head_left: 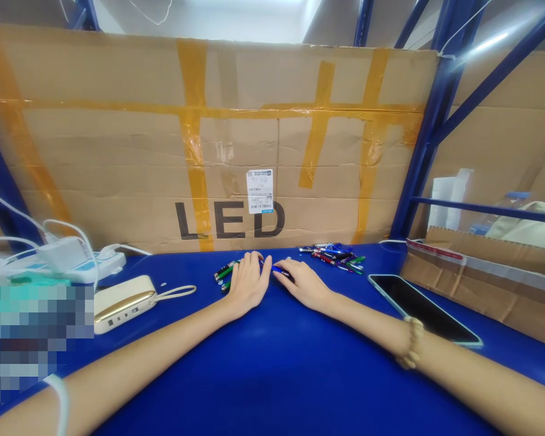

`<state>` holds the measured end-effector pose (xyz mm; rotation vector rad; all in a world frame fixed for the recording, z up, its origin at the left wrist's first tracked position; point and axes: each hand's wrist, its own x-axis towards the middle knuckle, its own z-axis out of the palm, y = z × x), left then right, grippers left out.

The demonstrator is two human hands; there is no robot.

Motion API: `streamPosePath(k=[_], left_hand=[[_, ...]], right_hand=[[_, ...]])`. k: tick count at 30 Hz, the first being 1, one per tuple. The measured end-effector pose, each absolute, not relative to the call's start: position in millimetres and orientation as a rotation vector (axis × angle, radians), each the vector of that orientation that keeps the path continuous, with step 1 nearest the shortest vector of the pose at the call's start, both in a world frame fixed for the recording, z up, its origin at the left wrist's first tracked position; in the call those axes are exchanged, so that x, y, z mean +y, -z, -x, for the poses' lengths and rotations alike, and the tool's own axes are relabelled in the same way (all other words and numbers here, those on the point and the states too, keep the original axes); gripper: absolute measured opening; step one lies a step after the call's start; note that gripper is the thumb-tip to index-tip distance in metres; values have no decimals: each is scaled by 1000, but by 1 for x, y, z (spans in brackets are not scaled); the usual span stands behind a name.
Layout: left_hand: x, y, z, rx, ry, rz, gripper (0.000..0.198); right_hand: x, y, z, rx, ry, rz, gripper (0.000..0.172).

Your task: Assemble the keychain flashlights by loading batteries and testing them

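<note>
My left hand (249,283) rests on the blue table top, fingers stretched forward and thumb apart. It partly covers a few green pens (224,272) that stick out on its left side. Just to the right, my right hand (303,284) has its fingers curled over a blue pen (279,269), whose tip shows by the index finger. The rest of that pen is hidden under the fingers. Beyond my right hand lies a loose pile of pens (333,257) in blue, red, green and other colours.
A phone (429,309) lies by my right forearm, beside an open cardboard box (481,284). On the left are a cream power bank (127,303) with a strap and a white power strip (109,264) with cables. A large carton (236,145) marked LED stands behind.
</note>
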<state>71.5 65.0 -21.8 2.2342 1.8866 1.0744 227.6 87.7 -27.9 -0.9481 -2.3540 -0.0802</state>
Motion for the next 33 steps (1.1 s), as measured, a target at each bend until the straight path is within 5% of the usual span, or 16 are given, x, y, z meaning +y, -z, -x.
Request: streamPosePath(k=[10, 33], left_hand=[[61, 19, -71, 1498, -1076, -2558, 27], [78, 27, -66, 1575, -1166, -2340, 39]], right_hand=[[89, 29, -228, -2404, -5, 848, 16], [84, 25, -228, -2359, -78, 959, 27]])
